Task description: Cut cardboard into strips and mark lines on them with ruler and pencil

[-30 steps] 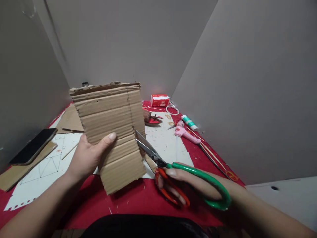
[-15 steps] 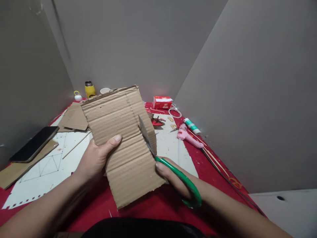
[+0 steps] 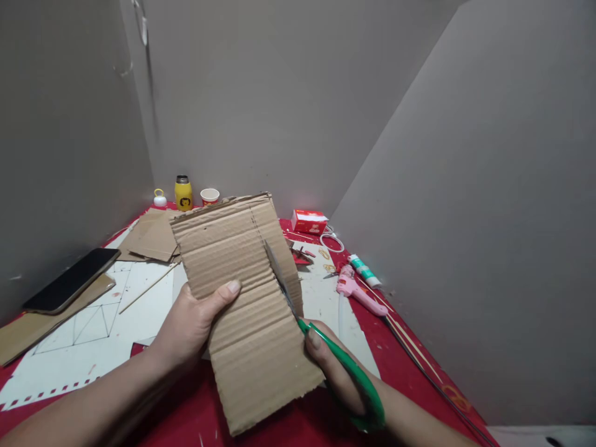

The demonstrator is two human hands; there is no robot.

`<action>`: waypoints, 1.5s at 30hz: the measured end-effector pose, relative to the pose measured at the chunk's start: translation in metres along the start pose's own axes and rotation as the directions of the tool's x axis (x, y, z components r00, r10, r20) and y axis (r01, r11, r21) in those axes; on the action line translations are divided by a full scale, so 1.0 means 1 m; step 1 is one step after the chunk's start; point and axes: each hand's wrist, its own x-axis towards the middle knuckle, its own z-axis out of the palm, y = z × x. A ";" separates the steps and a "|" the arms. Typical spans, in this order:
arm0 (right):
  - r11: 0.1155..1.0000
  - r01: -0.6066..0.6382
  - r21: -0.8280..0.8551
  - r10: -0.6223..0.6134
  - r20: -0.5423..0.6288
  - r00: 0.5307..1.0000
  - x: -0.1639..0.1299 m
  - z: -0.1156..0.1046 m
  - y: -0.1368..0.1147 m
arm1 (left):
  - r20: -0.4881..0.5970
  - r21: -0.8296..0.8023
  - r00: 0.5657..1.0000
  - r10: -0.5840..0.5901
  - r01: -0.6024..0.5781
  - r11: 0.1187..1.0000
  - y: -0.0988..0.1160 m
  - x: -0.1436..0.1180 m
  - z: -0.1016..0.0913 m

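Observation:
A piece of corrugated cardboard is held up tilted in front of me, with a pencil-like dashed line near its upper right. My left hand grips its left edge, thumb lying across the front and the other fingers hidden behind. In my right hand are green-handled scissors, thumb through one loop. One blade shows over the cardboard's face, pointing up along a cut in from the lower right; the other blade is hidden. The strip right of the cut bends back behind the blade.
On the red-covered table lie white drawn-on sheets, a phone, cardboard scraps and a thin stick. A yellow bottle, paper cup and red box stand behind. A pink glue gun lies right.
The whole scene sits lower and slightly right in view, as the head has tilted up. Both hands keep hold of the cardboard and scissors; the blade stays along much the same cut.

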 end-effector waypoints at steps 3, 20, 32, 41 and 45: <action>1.000 0.000 0.011 -0.001 0.035 0.999 0.000 -0.001 0.001 | -0.001 0.005 1.000 0.004 -0.004 1.000 0.000 0.002 0.000; 0.988 0.024 0.150 -0.027 0.013 1.000 -0.002 0.008 0.020 | 0.005 -0.066 1.000 -0.017 0.017 0.998 0.002 -0.004 0.006; 0.983 -0.008 0.186 -0.008 0.082 0.997 -0.005 0.008 0.021 | -0.024 -0.098 0.999 0.034 -0.036 0.995 0.017 0.011 -0.005; 0.913 -0.156 0.376 0.093 0.180 0.979 -0.010 0.000 0.031 | 0.001 -0.122 1.000 0.015 -0.015 0.992 0.017 0.008 -0.002; 0.937 -0.134 0.323 0.066 0.212 0.975 -0.008 -0.009 0.025 | -0.005 -0.113 1.000 0.002 -0.003 0.994 0.018 0.007 -0.003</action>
